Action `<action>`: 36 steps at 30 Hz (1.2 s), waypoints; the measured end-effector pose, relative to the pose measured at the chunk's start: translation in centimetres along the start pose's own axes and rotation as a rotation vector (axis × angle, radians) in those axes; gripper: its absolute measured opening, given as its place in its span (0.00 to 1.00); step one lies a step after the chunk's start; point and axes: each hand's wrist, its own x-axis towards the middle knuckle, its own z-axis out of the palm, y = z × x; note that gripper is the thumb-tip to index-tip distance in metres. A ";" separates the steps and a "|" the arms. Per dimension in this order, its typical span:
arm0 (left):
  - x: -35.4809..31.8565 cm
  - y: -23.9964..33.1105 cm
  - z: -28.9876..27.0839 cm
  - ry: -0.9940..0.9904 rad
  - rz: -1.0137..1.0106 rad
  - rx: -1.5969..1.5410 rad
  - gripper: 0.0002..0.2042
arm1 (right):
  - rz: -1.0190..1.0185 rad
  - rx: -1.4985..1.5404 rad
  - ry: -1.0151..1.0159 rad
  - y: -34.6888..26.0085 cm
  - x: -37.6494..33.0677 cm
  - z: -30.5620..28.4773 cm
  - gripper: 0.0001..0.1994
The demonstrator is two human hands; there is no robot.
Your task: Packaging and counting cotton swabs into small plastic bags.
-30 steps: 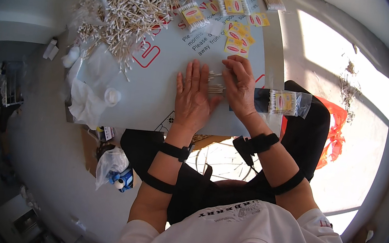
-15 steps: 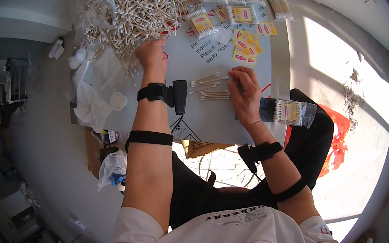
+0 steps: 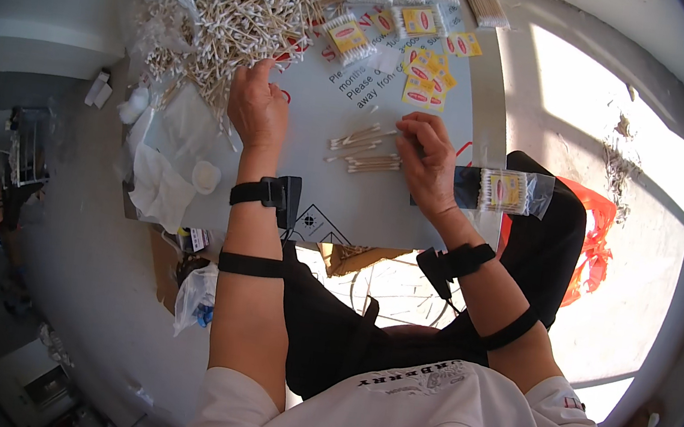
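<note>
A big heap of cotton swabs (image 3: pixel 240 6) with white tips covers the far left of the grey board (image 3: pixel 300 135). My left hand (image 3: pixel 258 107) is at its near edge, fingers bent and drawn together; whatever is between them is hidden. To its right lies a small group of loose cotton swabs (image 3: pixel 373 163), roughly side by side. My right hand (image 3: pixel 428 163) rests just right of that group, fingers curled in, and what they hold, if anything, cannot be made out. Beside its wrist, a clear bag of swabs with a yellow label (image 3: pixel 505 192) lies at the board's right edge.
Several filled swab packets (image 3: pixel 350 37) are gathered at the far side. Loose yellow label cards (image 3: pixel 427 78) lie nearer, overlapping. Crumpled clear plastic (image 3: pixel 160 181) and a small white cup (image 3: pixel 206 177) sit at the left edge. A red plastic bag (image 3: pixel 592 246) hangs at the right.
My left hand has shifted slightly left, and its wrist has turned so more of the back of the hand shows. The right hand stays almost in place.
</note>
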 end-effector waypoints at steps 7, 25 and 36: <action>5.1 -1.5 0.1 -0.007 0.454 0.182 0.08 | -0.012 0.005 0.006 -0.3 -0.1 0.4 0.09; 0.4 0.3 -0.1 -0.424 -0.136 0.052 0.13 | -0.030 -0.012 -0.003 -0.2 -0.2 0.4 0.08; -3.0 3.0 0.0 -0.609 0.272 -0.171 0.04 | -0.072 -0.278 -0.096 -1.4 1.2 0.2 0.13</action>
